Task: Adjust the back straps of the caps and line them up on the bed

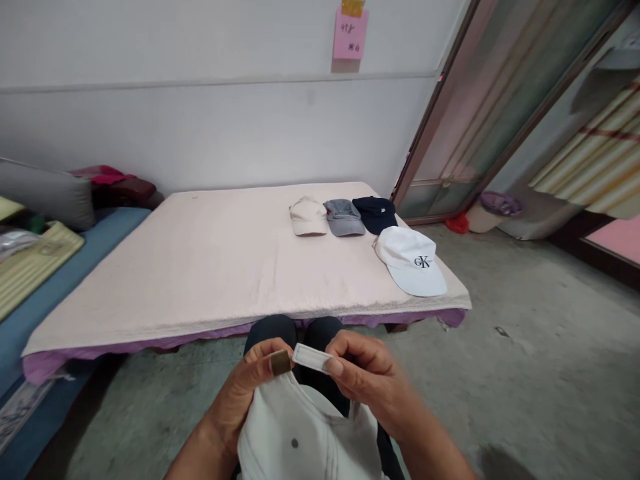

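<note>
A white cap (310,440) lies over my lap with its back opening facing up. My left hand (245,383) pinches the cap's edge on the left of that opening. A brownish piece (281,362) shows at my left thumb; whether it is a buckle or a band on the thumb I cannot tell. Between thumb and fingers, my right hand (367,370) grips the cap's white strap (311,357), which points left with its free end close to the brownish piece. The cap's visor is out of sight.
On the pink-covered bed (215,253) ahead sit a beige cap (308,217), a grey cap (345,218), a navy cap (375,213) and a white cap with dark lettering (413,260). Left is a blue mattress (115,230) with a grey cushion (45,193). A bin (493,211) stands right.
</note>
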A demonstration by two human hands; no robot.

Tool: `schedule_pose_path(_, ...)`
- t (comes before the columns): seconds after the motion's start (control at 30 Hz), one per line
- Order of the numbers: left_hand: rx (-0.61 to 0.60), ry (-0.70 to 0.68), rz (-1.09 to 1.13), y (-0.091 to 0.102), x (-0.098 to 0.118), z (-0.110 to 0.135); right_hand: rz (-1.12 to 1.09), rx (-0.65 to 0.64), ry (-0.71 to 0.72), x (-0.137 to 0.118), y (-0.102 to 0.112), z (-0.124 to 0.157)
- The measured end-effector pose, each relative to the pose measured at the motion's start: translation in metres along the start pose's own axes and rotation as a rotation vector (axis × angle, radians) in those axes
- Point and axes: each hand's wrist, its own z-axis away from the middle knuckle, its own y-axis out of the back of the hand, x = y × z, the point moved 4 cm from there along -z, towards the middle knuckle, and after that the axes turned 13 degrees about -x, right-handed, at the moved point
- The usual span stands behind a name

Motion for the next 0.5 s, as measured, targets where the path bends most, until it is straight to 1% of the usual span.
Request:
schedule_pose_path(0.23,-0.012,-0.034,0.044,-0.0045,-0.0019,0.0004,0.039,-0.016,-0.024,0.0045,-0.0002,-0.0002)
schedule_pose_path(0.4,-0.046,-0.029,0.044,-0.0041,-0.0017,-0.0006,0.067,-0.035,-0.044,0.0008,-0.0022,-0.0002)
schedule_pose_path(0.5,-0.042,-0.034,0.024,-0.0034,0.0005,0.0006,0.115,-0.054,-0.054,-0.0035,-0.0038,-0.0007)
